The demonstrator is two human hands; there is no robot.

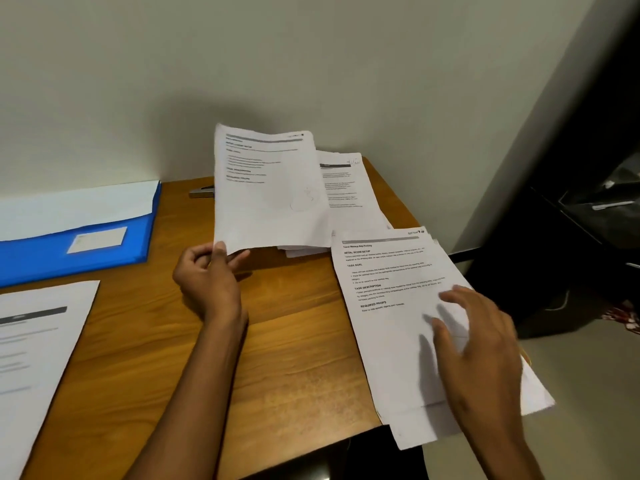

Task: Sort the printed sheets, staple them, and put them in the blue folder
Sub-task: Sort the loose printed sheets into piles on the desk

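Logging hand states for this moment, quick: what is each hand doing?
Left hand: pinching the bottom edge of a lifted white printed sheet.
Right hand: open, fingers spread over the white printed stack at the wooden table's right edge.

left hand [207, 271] pinching raised sheet [266, 188], wooden table [294, 341]

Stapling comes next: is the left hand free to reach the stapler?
Probably not yet: the left hand pinches a lifted sheet that covers most of the stapler behind it.

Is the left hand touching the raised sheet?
Touching. The head view shows the left hand pinching the lower left corner of the raised sheet, thumb and fingers curled round its edge.
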